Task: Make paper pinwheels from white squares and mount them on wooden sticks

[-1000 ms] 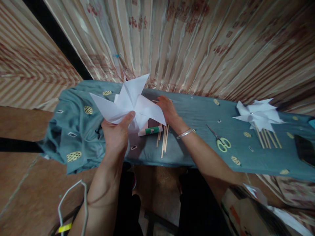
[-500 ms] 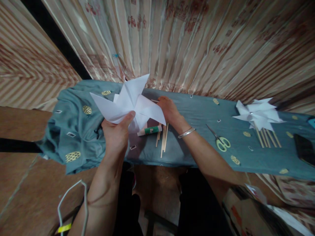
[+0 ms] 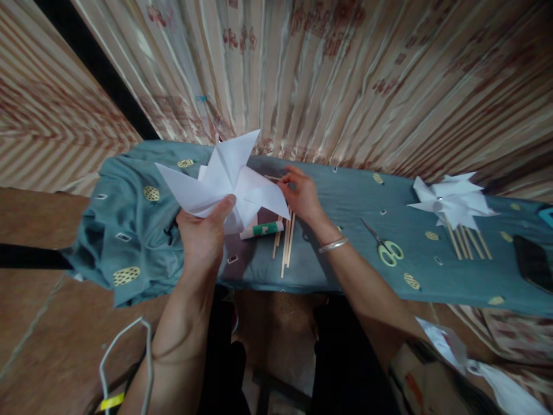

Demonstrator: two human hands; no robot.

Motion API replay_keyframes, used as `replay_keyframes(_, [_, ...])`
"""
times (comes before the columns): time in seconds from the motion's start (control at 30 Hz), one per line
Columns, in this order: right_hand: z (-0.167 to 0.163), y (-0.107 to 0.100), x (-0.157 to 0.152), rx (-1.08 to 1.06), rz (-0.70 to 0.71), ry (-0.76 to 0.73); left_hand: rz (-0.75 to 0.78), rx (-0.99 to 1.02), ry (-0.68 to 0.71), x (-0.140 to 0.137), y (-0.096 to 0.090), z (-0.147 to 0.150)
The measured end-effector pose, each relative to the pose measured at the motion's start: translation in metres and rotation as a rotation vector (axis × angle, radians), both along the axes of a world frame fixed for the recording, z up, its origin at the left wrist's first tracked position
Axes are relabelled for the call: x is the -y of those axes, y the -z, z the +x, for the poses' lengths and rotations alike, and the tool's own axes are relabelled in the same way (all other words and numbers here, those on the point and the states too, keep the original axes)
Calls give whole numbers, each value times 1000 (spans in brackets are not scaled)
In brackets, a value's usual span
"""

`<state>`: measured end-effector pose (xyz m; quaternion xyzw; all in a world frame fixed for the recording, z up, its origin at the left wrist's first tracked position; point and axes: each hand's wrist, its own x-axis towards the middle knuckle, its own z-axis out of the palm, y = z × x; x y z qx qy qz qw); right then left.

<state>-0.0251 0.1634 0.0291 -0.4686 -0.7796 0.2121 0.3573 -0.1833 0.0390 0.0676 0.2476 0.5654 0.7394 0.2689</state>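
Observation:
A white paper pinwheel (image 3: 253, 184) is gripped in my left hand (image 3: 201, 233), the thumb pressing near its centre and the fingers hidden behind it. Just beyond its right-hand blade, my right hand (image 3: 302, 196) has thumb and forefinger pinched together; whatever may be between them is too small to make out. Below the pinwheel lies a green and white glue stick (image 3: 264, 230). Several thin wooden sticks (image 3: 287, 248) rest beside it, partly covered by the paper and the glue stick.
Green-handled scissors (image 3: 389, 252) lie open right of my right forearm. Farther right are several white pinwheels on sticks (image 3: 458, 202), bunched together, and a dark phone (image 3: 533, 262). A blue-grey patterned cloth (image 3: 345, 184) covers the narrow table, with a pleated curtain (image 3: 302, 86) behind it.
My right hand has drawn back slightly to the right and turned, so its thumb and forefinger now show. The left hand and pinwheel have hardly moved.

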Motion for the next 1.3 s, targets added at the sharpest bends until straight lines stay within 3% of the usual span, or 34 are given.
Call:
replay_keyframes(0.17, [12,8,0,-492,-308,16,8,-10,14,-1,0,0])
replay_keyframes(0.33, [20,7,10,-853,-509,-8,49,21,23,-3,3,3])
replay_keyframes(0.53, [53,-7,42,-980,-787,13,33,5,58,-5,7,10])
replay_keyframes(0.67, [81,-7,66,-932,-851,30,36,22,79,-7,8,22])
replay_keyframes(0.77, [101,3,80,-700,-691,122,27,48,104,-9,8,36])
replay_keyframes(0.9, [131,19,96,-9,-147,248,-9,22,186,-9,7,59])
replay_keyframes(1.0, [150,25,103,304,88,242,-46,-32,242,-8,7,74])
replay_keyframes(1.13, [162,26,107,437,178,201,-97,-90,282,-11,12,90])
replay_keyframes(1.3, [174,24,111,339,120,128,-127,-108,320,-19,23,105])
